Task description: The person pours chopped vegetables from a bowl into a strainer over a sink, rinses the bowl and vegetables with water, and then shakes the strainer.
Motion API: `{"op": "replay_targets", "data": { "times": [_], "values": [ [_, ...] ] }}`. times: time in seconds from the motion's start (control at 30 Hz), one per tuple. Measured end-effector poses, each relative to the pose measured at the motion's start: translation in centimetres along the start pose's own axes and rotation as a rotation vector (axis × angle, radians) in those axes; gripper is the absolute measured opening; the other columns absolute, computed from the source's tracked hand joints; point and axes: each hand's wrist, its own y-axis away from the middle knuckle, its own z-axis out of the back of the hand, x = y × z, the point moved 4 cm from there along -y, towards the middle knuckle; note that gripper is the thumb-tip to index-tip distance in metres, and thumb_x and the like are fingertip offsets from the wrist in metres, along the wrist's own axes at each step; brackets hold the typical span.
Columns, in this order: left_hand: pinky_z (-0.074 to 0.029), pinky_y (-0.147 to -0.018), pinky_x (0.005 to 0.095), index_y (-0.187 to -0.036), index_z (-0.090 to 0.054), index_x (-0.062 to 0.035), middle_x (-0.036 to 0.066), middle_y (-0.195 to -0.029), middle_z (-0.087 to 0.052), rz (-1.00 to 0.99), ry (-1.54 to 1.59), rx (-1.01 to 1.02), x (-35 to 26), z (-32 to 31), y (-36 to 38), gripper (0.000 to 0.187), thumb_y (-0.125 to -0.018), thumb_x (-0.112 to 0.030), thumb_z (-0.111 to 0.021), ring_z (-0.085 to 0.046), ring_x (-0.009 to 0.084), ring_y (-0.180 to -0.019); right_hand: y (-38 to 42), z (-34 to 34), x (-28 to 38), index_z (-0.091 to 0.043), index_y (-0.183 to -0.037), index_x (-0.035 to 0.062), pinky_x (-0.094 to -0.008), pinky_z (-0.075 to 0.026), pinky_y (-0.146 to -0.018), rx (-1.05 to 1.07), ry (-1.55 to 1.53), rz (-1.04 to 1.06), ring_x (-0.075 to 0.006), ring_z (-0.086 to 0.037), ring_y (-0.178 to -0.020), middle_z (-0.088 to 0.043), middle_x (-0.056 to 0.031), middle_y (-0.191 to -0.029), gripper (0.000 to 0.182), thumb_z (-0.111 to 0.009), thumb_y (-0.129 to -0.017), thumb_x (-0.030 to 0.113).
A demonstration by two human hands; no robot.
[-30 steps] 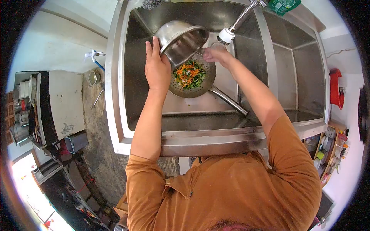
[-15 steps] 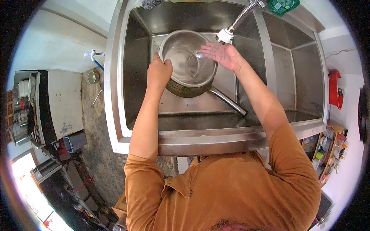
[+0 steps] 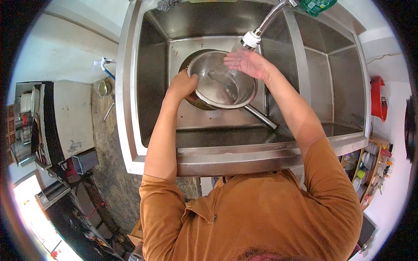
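Observation:
In the sink, my left hand [image 3: 183, 84] grips the left rim of a round steel bowl [image 3: 217, 93], which has some water in it. Partly covered by the bowl is a darker metal pan or strainer [image 3: 198, 103]; its long steel handle [image 3: 261, 118] points toward the lower right. My right hand [image 3: 248, 63] is held palm up over the bowl's far right rim, fingers stretched out and holding nothing. Just above that hand is the white end of the tap [image 3: 251, 40], and water appears to run onto the palm.
The sink's rim [image 3: 230, 155] runs along my front. A second basin [image 3: 333, 82] lies to the right. A grey scrubber [image 3: 167, 4] and a green pouch [image 3: 317, 6] are at the back edge. Small scraps dot the sink floor [image 3: 196, 121].
The bowl has shifted right and toward me, uncovering the far left part of the vessel beneath. My left hand has moved slightly with it; my right hand stays open near the tap.

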Motion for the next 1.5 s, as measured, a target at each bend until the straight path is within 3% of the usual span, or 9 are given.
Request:
{"op": "replay_targets", "data": {
  "times": [0.23,0.4,0.63,0.8,0.87,1.23,1.33,1.43,1.5],
  "values": [
    [-0.05,-0.095,0.0486,-0.13,-0.053,0.0075,0.034,-0.109,-0.067,-0.174,0.06,-0.095,0.5,-0.5,-0.7,0.053,-0.087,-0.023,-0.054,-0.065,0.0482,-0.103,0.3,-1.3,0.1,-0.044,-0.138,-0.0122,-0.0404,-0.045,-0.111,0.116,0.039,-0.021,-0.0314,-0.055,-0.129,-0.054,-0.0249,-0.139,0.053,-0.042,-0.108,0.031],
    [-0.051,-0.089,0.051,-0.138,-0.052,-0.0042,0.031,-0.101,-0.068,-0.22,0.092,-0.371,-0.7,1.5,0.3,0.053,-0.087,-0.018,-0.054,-0.066,0.0472,-0.099,0.5,0.4,0.7,-0.051,-0.134,-0.0093,-0.0383,-0.05,-0.106,-0.053,0.192,0.119,-0.0307,-0.063,-0.119,-0.061,-0.023,-0.131,0.045,-0.049,-0.106,0.025],
    [-0.052,-0.087,0.0505,-0.145,-0.047,-0.0054,0.03,-0.101,-0.068,-0.198,0.159,-0.544,-2.7,3.6,2.1,0.058,-0.088,-0.008,-0.053,-0.067,0.0446,-0.098,0.0,2.3,0.5,-0.058,-0.126,-0.0083,-0.0389,-0.057,-0.096,-0.231,0.283,0.127,-0.0297,-0.071,-0.104,-0.067,-0.0209,-0.121,0.037,-0.048,-0.105,0.02],
    [-0.048,-0.101,0.0487,-0.151,-0.04,-0.0082,0.029,-0.14,-0.052,-0.267,0.075,-0.702,-2.3,4.3,2.1,0.059,-0.092,-0.005,-0.049,-0.056,0.0438,-0.124,-0.8,1.0,-0.8,-0.053,-0.131,-0.0107,-0.0382,-0.053,-0.102,0.053,0.177,-0.048,-0.0311,-0.065,-0.116,-0.062,-0.0244,-0.128,0.04,-0.05,-0.105,0.019],
    [-0.052,-0.077,0.0475,-0.152,-0.042,-0.0143,0.029,-0.096,-0.068,-0.39,0.019,-0.89,-2.3,4.7,2.2,0.063,-0.09,-0.006,-0.052,-0.067,0.0423,-0.081,-1.3,0.8,-1.0,-0.05,-0.134,-0.0113,-0.0388,-0.051,-0.105,-0.052,0.207,0.004,-0.0312,-0.062,-0.12,-0.06,-0.0251,-0.132,0.041,-0.048,-0.105,0.019],
    [-0.052,-0.075,0.0477,-0.152,-0.043,-0.0151,0.028,-0.095,-0.068,-0.363,0.039,-0.908,-1.6,5.0,2.1,0.064,-0.089,-0.005,-0.052,-0.068,0.0417,-0.081,-2.9,2.3,-2.6,-0.043,-0.141,-0.0104,-0.0384,-0.048,-0.109,-0.078,0.209,0.061,-0.0306,-0.055,-0.13,-0.054,-0.0254,-0.139,0.045,-0.042,-0.107,0.019],
    [-0.052,-0.074,0.047,-0.151,-0.043,-0.0152,0.028,-0.095,-0.068,-0.362,0.035,-0.922,-1.8,5.5,2.3,0.063,-0.09,-0.005,-0.052,-0.068,0.0415,-0.079,-2.2,1.2,-2.6,-0.044,-0.141,-0.0103,-0.0378,-0.047,-0.109,0.005,0.215,-0.095,-0.0297,-0.056,-0.129,-0.056,-0.0244,-0.138,0.046,-0.044,-0.107,0.021],
    [-0.052,-0.073,0.0463,-0.151,-0.044,-0.0153,0.028,-0.095,-0.068,-0.377,0.06,-0.918,-1.7,5.4,2.2,0.062,-0.091,-0.006,-0.052,-0.068,0.0412,-0.078,-2.4,3.2,-2.2,-0.045,-0.139,-0.0102,-0.0375,-0.048,-0.107,-0.162,0.376,0.144,-0.0284,-0.056,-0.129,-0.058,-0.023,-0.136,0.046,-0.047,-0.105,0.021],
    [-0.052,-0.072,0.046,-0.151,-0.044,-0.0154,0.028,-0.095,-0.068,-0.389,0.079,-0.922,-2.3,5.8,2.6,0.061,-0.091,-0.006,-0.052,-0.068,0.0411,-0.078,-1.2,0.2,-1.6,-0.046,-0.14,-0.008,-0.0354,-0.05,-0.102,0.0,0.159,-0.057,-0.0277,-0.06,-0.124,-0.058,-0.0218,-0.136,0.045,-0.048,-0.105,0.019]
  ]
}}
